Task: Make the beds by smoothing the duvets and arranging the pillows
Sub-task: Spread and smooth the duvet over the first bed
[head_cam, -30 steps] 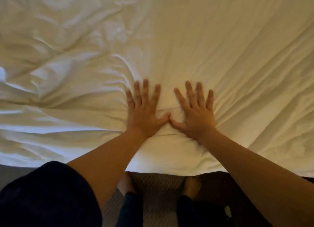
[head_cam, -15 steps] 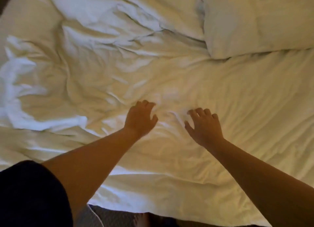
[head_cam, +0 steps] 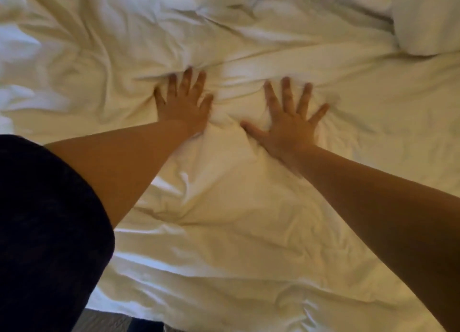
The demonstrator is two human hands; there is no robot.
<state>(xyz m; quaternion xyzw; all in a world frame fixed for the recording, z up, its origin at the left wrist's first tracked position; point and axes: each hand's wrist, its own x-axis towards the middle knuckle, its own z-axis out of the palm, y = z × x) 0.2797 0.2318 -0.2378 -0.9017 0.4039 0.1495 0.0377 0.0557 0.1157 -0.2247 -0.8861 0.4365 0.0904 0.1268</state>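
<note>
A white, creased duvet (head_cam: pixel 249 219) covers the bed and fills most of the view. My left hand (head_cam: pixel 184 105) presses flat on it with fingers straight, pushing a ridge of folds ahead of the fingertips. My right hand (head_cam: pixel 291 120) lies flat beside it, fingers spread wide, palm down on the cloth. Both hands are apart by a hand's width. A white pillow (head_cam: pixel 428 15) sits at the top right corner, its lower edge touching the duvet.
Bunched bedding (head_cam: pixel 286 5) lies at the top centre next to the pillow. The bed's near edge (head_cam: pixel 139 309) runs along the bottom, with carpet (head_cam: pixel 107 324) below it. My dark sleeve (head_cam: pixel 44 232) fills the lower left.
Both hands reached farther up the bed and went from loosely curled above the duvet to flat and spread on it. The view has shifted closer, and the pillow sits farther to the right.
</note>
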